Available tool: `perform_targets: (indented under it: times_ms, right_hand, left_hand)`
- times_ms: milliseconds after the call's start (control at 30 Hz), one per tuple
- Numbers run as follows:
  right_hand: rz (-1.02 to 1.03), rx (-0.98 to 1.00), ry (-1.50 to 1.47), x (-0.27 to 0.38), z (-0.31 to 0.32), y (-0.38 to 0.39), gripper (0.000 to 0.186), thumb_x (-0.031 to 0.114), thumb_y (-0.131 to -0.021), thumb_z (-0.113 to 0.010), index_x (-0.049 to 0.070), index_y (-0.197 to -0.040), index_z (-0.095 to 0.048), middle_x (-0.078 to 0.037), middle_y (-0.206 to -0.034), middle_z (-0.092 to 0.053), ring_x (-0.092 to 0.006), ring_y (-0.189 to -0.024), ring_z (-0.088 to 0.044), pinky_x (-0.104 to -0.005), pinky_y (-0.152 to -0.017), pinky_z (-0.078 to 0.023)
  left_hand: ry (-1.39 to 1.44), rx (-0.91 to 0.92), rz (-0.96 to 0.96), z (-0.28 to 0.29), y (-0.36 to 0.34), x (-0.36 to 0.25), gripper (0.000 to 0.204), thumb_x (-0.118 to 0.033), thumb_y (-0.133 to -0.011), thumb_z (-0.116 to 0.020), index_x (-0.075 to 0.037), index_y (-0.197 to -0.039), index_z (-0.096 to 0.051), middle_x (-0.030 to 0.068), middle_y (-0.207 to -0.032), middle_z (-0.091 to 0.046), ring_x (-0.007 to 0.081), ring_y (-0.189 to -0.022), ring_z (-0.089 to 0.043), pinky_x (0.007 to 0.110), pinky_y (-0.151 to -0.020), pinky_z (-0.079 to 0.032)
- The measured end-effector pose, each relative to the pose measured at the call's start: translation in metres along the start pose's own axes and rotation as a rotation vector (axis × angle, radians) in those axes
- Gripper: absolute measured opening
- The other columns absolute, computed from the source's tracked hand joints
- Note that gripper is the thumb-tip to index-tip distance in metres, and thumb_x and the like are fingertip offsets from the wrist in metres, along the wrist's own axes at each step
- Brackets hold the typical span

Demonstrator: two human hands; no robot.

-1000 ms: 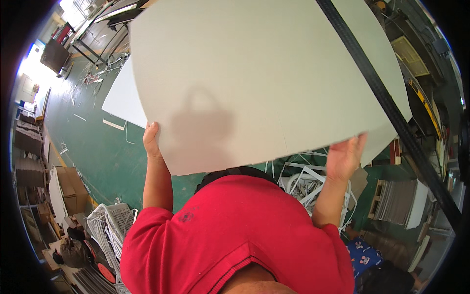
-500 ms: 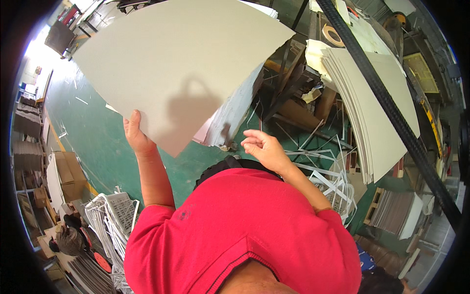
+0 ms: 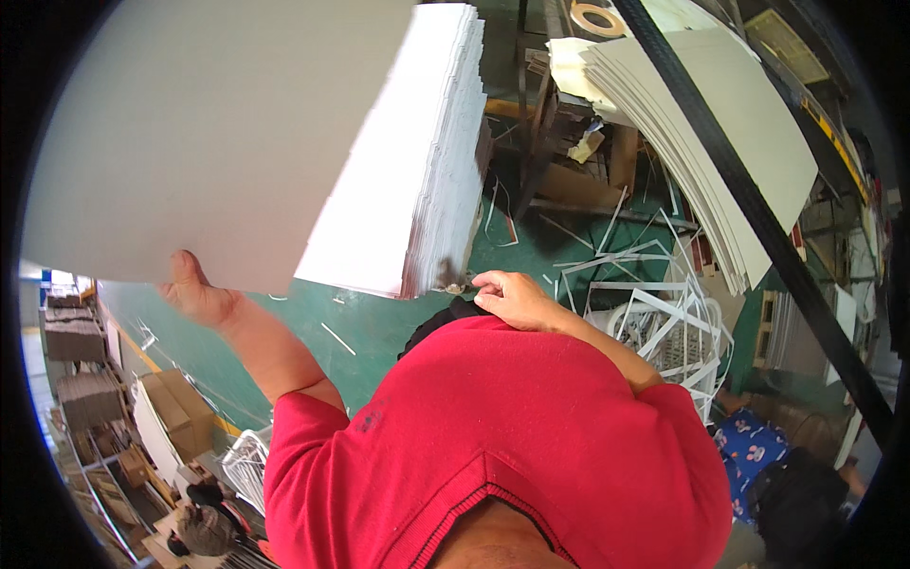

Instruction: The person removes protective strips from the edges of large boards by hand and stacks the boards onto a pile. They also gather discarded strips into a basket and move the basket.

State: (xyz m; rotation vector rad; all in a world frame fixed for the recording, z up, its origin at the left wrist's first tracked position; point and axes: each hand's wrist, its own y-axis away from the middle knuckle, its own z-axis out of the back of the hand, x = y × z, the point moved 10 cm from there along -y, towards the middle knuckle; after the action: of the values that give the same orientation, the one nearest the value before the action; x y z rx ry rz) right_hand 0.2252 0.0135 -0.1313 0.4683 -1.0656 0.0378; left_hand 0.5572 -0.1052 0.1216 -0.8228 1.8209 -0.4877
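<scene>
A large grey cardboard sheet (image 3: 209,133) fills the upper left. My left hand (image 3: 201,296) grips its near edge, thumb on top and the other fingers hidden beneath. To the right of the sheet, and partly covered by it, rises a tall stack of white sheets (image 3: 379,199). My right hand (image 3: 517,302) is close to my waist, just off the stack's near corner. Its fingers are loosely bent, a small gap shows between thumb and forefinger, and nothing is seen in it.
More grey boards (image 3: 701,123) lie fanned out on a bench at right, near a tape roll (image 3: 597,19). White offcut strips (image 3: 654,294) pile over a basket. A cardboard box (image 3: 180,412) stands left. Other people appear at lower right (image 3: 754,455) and lower left (image 3: 204,526). A black cable (image 3: 749,180) crosses the view.
The cardboard sheet has swung left with my left hand, uncovering more of the white stack. My right hand has come down slightly toward my waist. The whole view has shifted.
</scene>
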Motion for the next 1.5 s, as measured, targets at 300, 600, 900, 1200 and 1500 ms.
perform_targets:
  times_ms: [300,600,900,1200,1500]
  right_hand:
    - [0.093,0.007,0.052,-0.003,0.003,0.006,0.036,0.022,-0.079,-0.057,-0.001,-0.108,-0.056,-0.017,-0.095,-0.063,-0.0266,-0.089,-0.060,-0.0333,-0.079,-0.046]
    - [0.146,0.098,0.001,0.008,0.015,0.019,0.038,0.023,-0.081,-0.057,-0.001,-0.109,-0.055,-0.014,-0.093,-0.064,-0.0222,-0.082,-0.062,-0.0313,-0.075,-0.047]
    - [-0.203,-0.139,-0.620,-0.042,0.047,-0.043,0.035,0.034,-0.088,-0.050,0.004,-0.106,-0.053,-0.004,-0.090,-0.057,-0.0105,-0.064,-0.056,-0.0233,-0.053,-0.044]
    - [-0.161,-0.136,-0.624,-0.036,0.043,-0.097,0.016,0.018,-0.081,-0.059,0.003,-0.077,-0.058,-0.003,-0.066,-0.056,-0.0107,-0.054,-0.051,-0.0233,-0.047,-0.042]
    - [-0.197,0.266,-0.411,0.009,-0.045,-0.074,0.025,0.024,-0.080,-0.063,0.000,-0.077,-0.061,-0.007,-0.066,-0.060,-0.0115,-0.055,-0.054,-0.0240,-0.053,-0.046]
  left_hand:
    - [-1.231,0.235,0.008,0.028,-0.075,0.056,0.024,-0.003,-0.082,-0.054,0.002,-0.105,-0.057,0.0110,-0.097,-0.061,0.0181,-0.083,-0.056,0.030,-0.076,-0.045]
    - [-1.375,1.130,0.091,0.050,0.067,0.149,0.047,0.015,-0.068,-0.043,-0.008,-0.104,-0.062,0.0098,-0.114,-0.057,0.0270,-0.112,-0.049,0.035,-0.098,-0.035]
    - [-1.558,0.754,0.064,0.046,0.134,0.092,0.033,0.000,-0.073,-0.058,-0.008,-0.105,-0.058,0.0078,-0.118,-0.052,0.0268,-0.115,-0.044,0.038,-0.095,-0.035]
    - [-0.802,-0.228,0.772,0.119,0.189,0.103,0.026,-0.019,-0.084,-0.055,0.002,-0.100,-0.058,0.0067,-0.080,-0.062,0.0124,-0.066,-0.060,0.023,-0.057,-0.046]
    - [-0.801,-0.350,0.814,0.170,0.149,0.114,0.024,-0.008,-0.078,-0.059,0.004,-0.098,-0.053,0.0055,-0.068,-0.056,0.0102,-0.053,-0.055,0.021,-0.046,-0.043]
